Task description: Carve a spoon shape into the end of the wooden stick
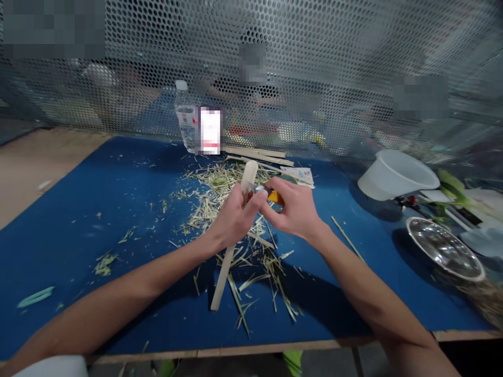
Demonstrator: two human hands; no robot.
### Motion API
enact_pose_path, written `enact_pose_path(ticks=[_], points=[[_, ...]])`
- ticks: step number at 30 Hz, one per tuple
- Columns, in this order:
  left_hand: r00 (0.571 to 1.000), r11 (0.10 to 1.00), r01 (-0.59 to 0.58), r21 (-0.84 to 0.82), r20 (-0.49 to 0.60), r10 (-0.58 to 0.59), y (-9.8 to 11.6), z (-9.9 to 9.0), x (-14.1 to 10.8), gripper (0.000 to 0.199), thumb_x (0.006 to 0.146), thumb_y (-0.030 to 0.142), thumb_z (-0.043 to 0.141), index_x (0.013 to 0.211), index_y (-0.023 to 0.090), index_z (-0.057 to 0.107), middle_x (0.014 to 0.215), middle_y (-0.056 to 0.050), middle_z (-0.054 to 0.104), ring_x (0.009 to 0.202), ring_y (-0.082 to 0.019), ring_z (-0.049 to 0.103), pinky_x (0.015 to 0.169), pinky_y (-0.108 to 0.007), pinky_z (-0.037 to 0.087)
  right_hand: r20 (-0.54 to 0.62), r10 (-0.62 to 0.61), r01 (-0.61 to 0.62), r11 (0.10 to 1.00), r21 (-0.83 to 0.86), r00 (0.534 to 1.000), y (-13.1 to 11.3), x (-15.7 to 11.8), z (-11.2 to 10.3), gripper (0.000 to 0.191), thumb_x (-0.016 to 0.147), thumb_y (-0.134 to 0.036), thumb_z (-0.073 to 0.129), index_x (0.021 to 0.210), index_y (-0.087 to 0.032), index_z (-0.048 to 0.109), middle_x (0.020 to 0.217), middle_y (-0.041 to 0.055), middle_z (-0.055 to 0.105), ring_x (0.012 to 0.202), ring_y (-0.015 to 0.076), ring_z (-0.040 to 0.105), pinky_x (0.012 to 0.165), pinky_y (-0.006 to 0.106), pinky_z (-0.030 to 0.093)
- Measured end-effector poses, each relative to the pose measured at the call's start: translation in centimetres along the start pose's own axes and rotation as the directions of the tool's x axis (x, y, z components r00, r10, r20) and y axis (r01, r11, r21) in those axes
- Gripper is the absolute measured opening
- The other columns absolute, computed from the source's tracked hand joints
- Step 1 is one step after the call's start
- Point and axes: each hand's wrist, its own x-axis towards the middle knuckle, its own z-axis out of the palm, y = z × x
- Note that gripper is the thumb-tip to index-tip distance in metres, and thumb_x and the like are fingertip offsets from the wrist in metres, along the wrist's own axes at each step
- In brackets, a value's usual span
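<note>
Wooden slat (pixel 222 277): pale cream, plain-faced, stands out against blue.
Knife (pixel 276 196): bright yellow handle, silver-grey metal.
Shavings (pixel 210 201): straw-yellow and cream, flecked with green.
Tabletop (pixel 149 209): deep blue, scattered with pale specks.
Bare board (pixel 39 162): light tan.
Bottle (pixel 186 118): clear, with white cap and a red-and-white label.
Phone screen (pixel 210 128): glaring white, crossed low by a pinkish-red band.
Packet (pixel 301 175): white, printed in blue and red.
Perforated screen (pixel 338 57): silvery grey, patterned with rows of round dark holes.
Tub (pixel 393 167): translucent milky white.
Metal bowl (pixel 444 248): mirror-bright silver, mottled with dark reflections.
Twisted strip (pixel 36 297): pale turquoise.
Sleeve (pixel 55 366): whitish grey.
</note>
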Motion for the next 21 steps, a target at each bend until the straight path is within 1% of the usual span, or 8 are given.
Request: enact_pose_path(ticks=[3, 6, 9, 11, 13, 16, 21], points=[[1.0, 1.0, -0.015, 0.001, 0.001, 0.015, 0.0, -0.1, -0.2, 0.037, 0.091, 0.057, 0.054, 0.085, 0.022, 0.042, 0.058, 0.007, 0.04, 0.047, -0.008, 0.033, 0.044, -0.026, 0.028, 0.042, 0.11, -0.115, 0.984, 0.138, 0.993, -0.1, 0.1, 0.3, 0.021, 0.083, -0.043, 0.058, 0.081, -0.024, 0.051, 0.064, -0.0055, 0.054, 0.053, 0.009, 0.043, 0.053, 0.025, 0.033], [0.999, 0.998, -0.021, -0.059, 0.038, 0.023, -0.1, -0.1, -0.2, 0.04, 0.094, 0.06, 0.045, 0.082, 0.023, 0.038, 0.058, 0.008, 0.033, 0.046, -0.008, 0.031, 0.044, -0.026, 0.027, 0.073, 0.189, -0.201, 0.953, 0.227, 0.979, 0.0, 0.2, 0.4, 0.022, 0.079, -0.041, 0.062, 0.081, -0.025, 0.047, 0.063, -0.0066, 0.048, 0.053, 0.009, 0.039, 0.053, 0.025, 0.033], [0.998, 0.994, -0.022, -0.105, 0.063, 0.028, -0.4, -0.1, -0.1, 0.045, 0.096, 0.064, 0.036, 0.078, 0.023, 0.037, 0.058, 0.007, 0.029, 0.045, -0.008, 0.029, 0.044, -0.028, 0.026, 0.046, 0.227, -0.231, 0.932, 0.28, 0.973, 0.2, 0.4, 0.3, 0.021, 0.079, -0.036, 0.061, 0.076, -0.025, 0.044, 0.06, -0.0073, 0.04, 0.053, 0.0094, 0.034, 0.053, 0.025, 0.031], [0.997, 0.997, -0.017, -0.071, 0.079, 0.022, -0.5, -0.2, -0.1, 0.05, 0.096, 0.067, 0.029, 0.072, 0.023, 0.035, 0.056, 0.006, 0.03, 0.046, -0.009, 0.029, 0.045, -0.029, 0.027, 0.036, 0.241, -0.239, 0.916, 0.321, 0.97, 0.2, 0.5, 0.2, 0.021, 0.079, -0.033, 0.06, 0.074, -0.025, 0.042, 0.061, -0.0069, 0.039, 0.055, 0.0096, 0.034, 0.053, 0.025, 0.031], [0.996, 1.0, -0.004, -0.018, 0.086, 0.005, -0.6, -0.2, -0.1, 0.054, 0.095, 0.069, 0.025, 0.07, 0.023, 0.034, 0.054, 0.005, 0.031, 0.047, -0.011, 0.03, 0.047, -0.03, 0.028, 0.052, 0.247, -0.249, 0.903, 0.35, 0.968, 0.2, 0.5, 0.2, 0.018, 0.08, -0.032, 0.061, 0.075, -0.024, 0.045, 0.063, -0.0063, 0.042, 0.057, 0.0097, 0.036, 0.054, 0.025, 0.031], [0.996, 1.0, 0.016, 0.018, 0.086, -0.018, -0.6, -0.2, -0.2, 0.055, 0.093, 0.072, 0.026, 0.071, 0.023, 0.037, 0.055, 0.004, 0.033, 0.048, -0.011, 0.03, 0.047, -0.03, 0.027, 0.089, 0.251, -0.266, 0.887, 0.378, 0.964, 0.1, 0.5, 0.3, 0.014, 0.081, -0.034, 0.062, 0.08, -0.023, 0.053, 0.064, -0.0061, 0.043, 0.058, 0.0097, 0.037, 0.054, 0.025, 0.031], [0.997, 1.0, 0.009, 0.024, 0.082, -0.011, -1.0, 0.0, -0.3, 0.052, 0.091, 0.073, 0.031, 0.08, 0.023, 0.038, 0.065, 0.003, 0.035, 0.052, -0.011, 0.032, 0.048, -0.029, 0.029, 0.113, 0.274, -0.296, 0.856, 0.423, 0.955, -0.1, 0.7, 0.3, 0.012, 0.086, -0.032, 0.057, 0.081, -0.021, 0.057, 0.066, -0.0052, 0.044, 0.059, 0.0094, 0.038, 0.055, 0.025, 0.033]])
